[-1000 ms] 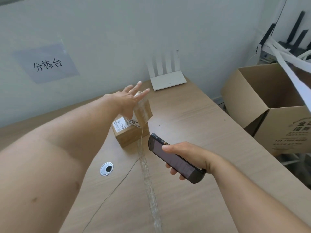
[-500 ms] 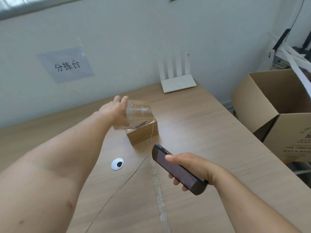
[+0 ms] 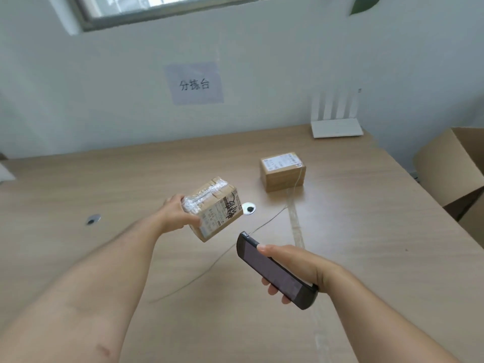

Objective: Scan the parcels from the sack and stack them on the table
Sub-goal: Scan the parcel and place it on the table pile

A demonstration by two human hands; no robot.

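Nearest to us, our right hand (image 3: pixel 293 268) is wrapped around a dark handheld scanner (image 3: pixel 275 271), thumb lying along its upper edge and fingertips curling out beneath it; the scanner's far end angles up and away from the wrist, toward the parcel our other hand carries.

Just beyond that far end and a little to its left, our left hand (image 3: pixel 178 214) is clamped on a small cardboard parcel (image 3: pixel 213 208), thumb on the near face and the rest of the hand behind its left side. The parcel is tilted and held above the table (image 3: pixel 379 231), its printed label with dark scrawled writing turned toward the scanner and clear tape wrinkled across its top.

Right behind the held parcel, off its far right corner, a round cable grommet (image 3: pixel 248 208) is set into the tabletop, and a thin wire (image 3: pixel 209 265) runs from there back toward us between our forearms. A second grommet (image 3: pixel 93 220) lies well to the left of the left hand.

Farther out, beyond and to the right of the left hand, a second taped parcel (image 3: pixel 282 172) sits flat on the table, label up. Past it, a white router (image 3: pixel 336 121) stands against the wall. Well to the right of our right hand, an open cardboard box (image 3: pixel 445 166) stands beside the table. On the wall ahead of the left hand hangs a paper sign (image 3: pixel 194 83).
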